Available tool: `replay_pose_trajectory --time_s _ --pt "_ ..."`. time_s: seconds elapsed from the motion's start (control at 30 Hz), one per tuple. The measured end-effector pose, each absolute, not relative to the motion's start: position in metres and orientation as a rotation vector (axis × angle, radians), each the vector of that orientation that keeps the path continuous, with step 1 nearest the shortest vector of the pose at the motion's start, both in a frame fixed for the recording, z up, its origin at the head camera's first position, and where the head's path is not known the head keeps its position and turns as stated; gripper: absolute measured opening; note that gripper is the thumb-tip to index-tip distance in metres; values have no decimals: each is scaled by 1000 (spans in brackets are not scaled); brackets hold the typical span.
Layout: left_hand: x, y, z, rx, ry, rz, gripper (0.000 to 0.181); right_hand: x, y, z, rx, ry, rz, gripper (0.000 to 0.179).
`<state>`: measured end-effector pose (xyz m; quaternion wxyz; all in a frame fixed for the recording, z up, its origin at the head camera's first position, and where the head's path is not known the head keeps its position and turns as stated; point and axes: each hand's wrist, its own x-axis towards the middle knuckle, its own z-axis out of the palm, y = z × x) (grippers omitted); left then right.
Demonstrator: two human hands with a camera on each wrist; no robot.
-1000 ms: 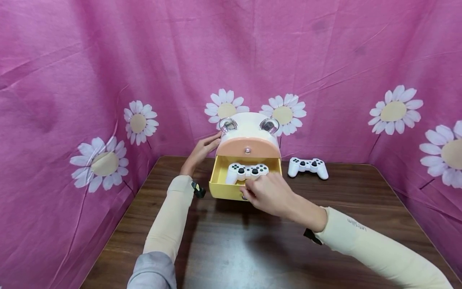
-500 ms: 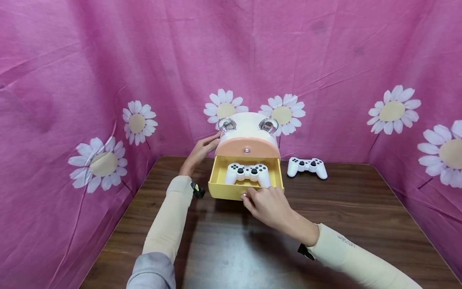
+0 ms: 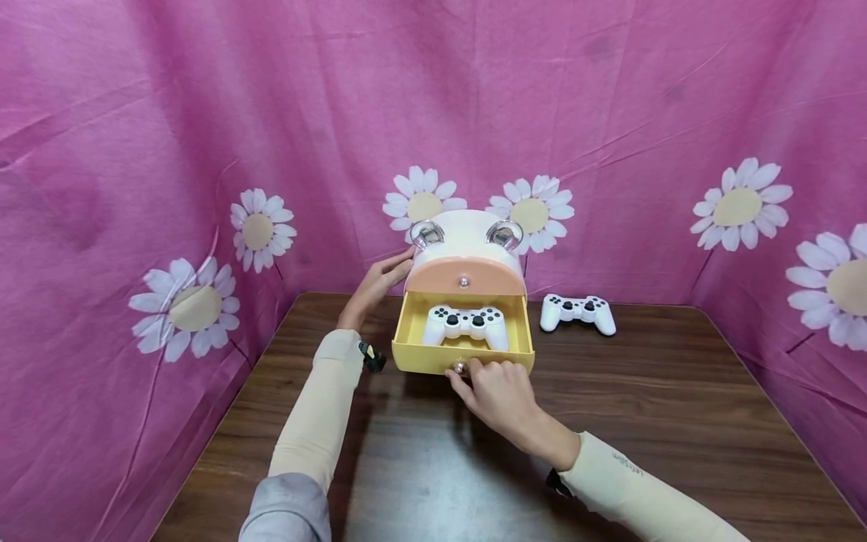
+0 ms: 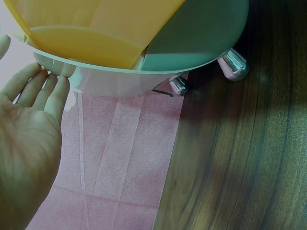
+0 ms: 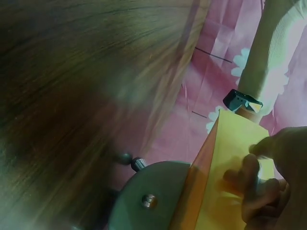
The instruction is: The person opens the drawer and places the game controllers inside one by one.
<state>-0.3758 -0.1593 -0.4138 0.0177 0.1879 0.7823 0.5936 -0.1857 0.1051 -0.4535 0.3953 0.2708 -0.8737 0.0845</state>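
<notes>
A small white cabinet (image 3: 467, 235) with silver eye-like rings stands at the back middle of the table in the head view. Its peach upper drawer (image 3: 440, 277) is closed, while the yellow lower drawer (image 3: 423, 360) is pulled out. A white game controller (image 3: 465, 324) lies inside the yellow drawer. My right hand (image 3: 504, 395) has thumb and index finger on either side of the drawer knob (image 3: 460, 367), with the fingers curled in the right wrist view. Straight fingers of my left hand (image 3: 375, 290) rest against the cabinet's left side, also seen in the left wrist view.
A second white game controller (image 3: 577, 314) lies on the dark wooden table (image 3: 643, 391), right of the cabinet. A pink curtain (image 3: 339, 113) with daisies closes off the back and both sides. Silver feet (image 4: 232, 64) show under the cabinet.
My right hand has moved down and slightly left at the front of the yellow drawer, uncovering the controller and the knob. The left hand and the drawer have stayed in place.
</notes>
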Motion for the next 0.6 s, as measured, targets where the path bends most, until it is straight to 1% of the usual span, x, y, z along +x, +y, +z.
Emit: replay_pose_trajectory --time_s 0.17,0.27,0.6 --pt "-376 -158 -414 588 2416 1857 54 -188 101 -456 617 -2160 230 52" --pt "-376 -158 -413 584 2412 1858 53 -189 99 -457 602 -2149 226 53" --pt "-377 -159 -414 587 2406 1871 54 -194 96 -456 613 -2111 253 50"
